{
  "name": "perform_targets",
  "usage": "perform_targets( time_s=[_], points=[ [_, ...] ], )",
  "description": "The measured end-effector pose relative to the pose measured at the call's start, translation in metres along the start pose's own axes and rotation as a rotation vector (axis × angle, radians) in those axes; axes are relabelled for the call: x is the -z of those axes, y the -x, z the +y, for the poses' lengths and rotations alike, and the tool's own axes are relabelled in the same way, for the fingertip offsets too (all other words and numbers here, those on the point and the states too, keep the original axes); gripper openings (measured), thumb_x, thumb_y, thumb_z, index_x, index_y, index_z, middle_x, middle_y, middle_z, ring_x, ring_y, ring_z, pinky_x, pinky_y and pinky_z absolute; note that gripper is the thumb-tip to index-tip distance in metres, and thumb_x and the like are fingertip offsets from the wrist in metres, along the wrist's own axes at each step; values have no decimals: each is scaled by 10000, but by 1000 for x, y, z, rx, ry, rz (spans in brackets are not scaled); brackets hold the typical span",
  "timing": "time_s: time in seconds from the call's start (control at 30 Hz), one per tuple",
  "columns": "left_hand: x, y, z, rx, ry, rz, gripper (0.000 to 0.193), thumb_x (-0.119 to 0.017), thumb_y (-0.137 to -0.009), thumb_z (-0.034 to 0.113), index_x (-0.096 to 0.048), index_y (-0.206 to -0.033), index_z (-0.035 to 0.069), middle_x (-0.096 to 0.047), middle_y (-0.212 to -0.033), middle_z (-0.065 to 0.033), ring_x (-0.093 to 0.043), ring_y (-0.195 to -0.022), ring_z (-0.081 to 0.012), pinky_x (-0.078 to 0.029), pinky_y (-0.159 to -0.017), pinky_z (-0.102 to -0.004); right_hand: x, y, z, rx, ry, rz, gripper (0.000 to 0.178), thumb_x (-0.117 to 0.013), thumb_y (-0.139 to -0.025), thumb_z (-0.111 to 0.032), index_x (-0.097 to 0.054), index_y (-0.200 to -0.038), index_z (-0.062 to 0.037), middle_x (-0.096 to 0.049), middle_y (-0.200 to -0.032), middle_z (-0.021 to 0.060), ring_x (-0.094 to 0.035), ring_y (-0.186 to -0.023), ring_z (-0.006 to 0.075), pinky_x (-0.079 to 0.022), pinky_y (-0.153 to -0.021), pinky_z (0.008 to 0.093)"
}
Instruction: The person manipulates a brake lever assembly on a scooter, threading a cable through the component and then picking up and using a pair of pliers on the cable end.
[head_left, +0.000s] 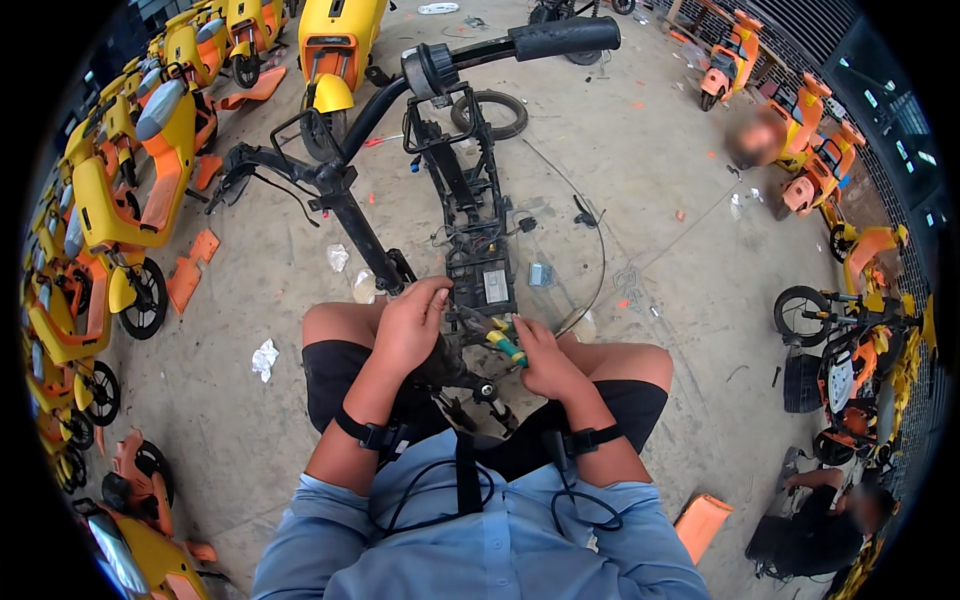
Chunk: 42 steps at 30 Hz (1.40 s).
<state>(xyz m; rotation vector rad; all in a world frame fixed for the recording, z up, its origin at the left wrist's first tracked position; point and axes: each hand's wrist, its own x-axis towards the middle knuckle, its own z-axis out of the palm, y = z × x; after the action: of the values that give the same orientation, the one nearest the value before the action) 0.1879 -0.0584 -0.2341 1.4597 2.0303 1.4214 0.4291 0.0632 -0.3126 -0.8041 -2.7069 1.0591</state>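
A stripped black scooter frame (462,185) stands before me between my knees, its handlebar grip (565,38) reaching to the upper right. My right hand (550,362) is closed around pliers (508,347) with green and yellow handles, whose jaws point left toward the frame's lower end. My left hand (414,318) is beside the steering column (352,232), with thumb and fingers pinched together at the frame. What lies between those fingertips is too small to tell. A label-bearing box (495,285) sits in the frame just beyond both hands.
Yellow scooters (130,190) crowd the left side, and more scooters (790,130) line the right. A loose tyre (520,122), a thin cable (603,260) and crumpled white paper (264,360) lie on the concrete. Another person (815,530) is low at the right.
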Motion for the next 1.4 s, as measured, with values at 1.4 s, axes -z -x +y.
perform_targets(
  time_s=[1.4],
  points=[
    [4,2,8,-250,-138,-10,148,-623,-998,54,-687,-1128,22,-705,-973,-179,-706,-848,-337,-562,-748,-387,0,-1,-30,5,308,87,893,-800,-689,-159,-409,-1481,-24,-526,-1377,200,-506,-1263,394,-381,-1093,476]
  ],
)
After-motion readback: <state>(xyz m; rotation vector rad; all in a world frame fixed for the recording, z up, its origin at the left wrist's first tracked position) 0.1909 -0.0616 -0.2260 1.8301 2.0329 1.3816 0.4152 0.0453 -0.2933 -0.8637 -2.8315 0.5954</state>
